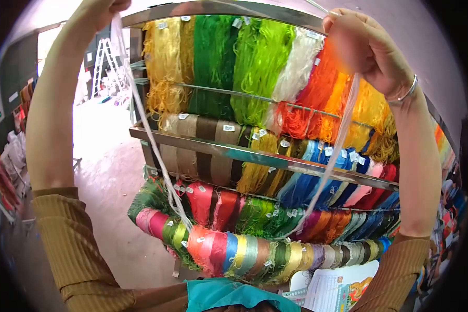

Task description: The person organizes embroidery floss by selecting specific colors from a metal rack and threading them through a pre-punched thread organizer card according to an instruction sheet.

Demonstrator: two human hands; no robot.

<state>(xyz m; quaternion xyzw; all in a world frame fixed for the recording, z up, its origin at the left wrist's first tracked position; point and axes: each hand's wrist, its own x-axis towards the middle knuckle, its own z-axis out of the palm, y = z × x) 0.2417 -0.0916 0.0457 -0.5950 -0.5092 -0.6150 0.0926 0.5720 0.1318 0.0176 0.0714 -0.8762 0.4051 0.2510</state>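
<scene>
Both my arms are raised in front of a metal rack hung with coloured thread skeins. My left hand (101,8), partly cut off by the top edge, has its fingers closed on a whitish strand (148,127) that hangs down to the lower row of skeins. At the upper right, my right hand (366,49) is closed round another length of pale strand (339,140), which slants down to the lower row. A thin rod (317,6) meets the fingertips of my right hand. Green skeins (260,62) and orange-red skeins (312,93) hang between my arms.
Metal rails (265,156) cross the rack, with a thick row of skeins (255,255) at its bottom. A printed sheet (325,291) lies at the lower right. A white ladder (103,65) stands in the bright area at the back left.
</scene>
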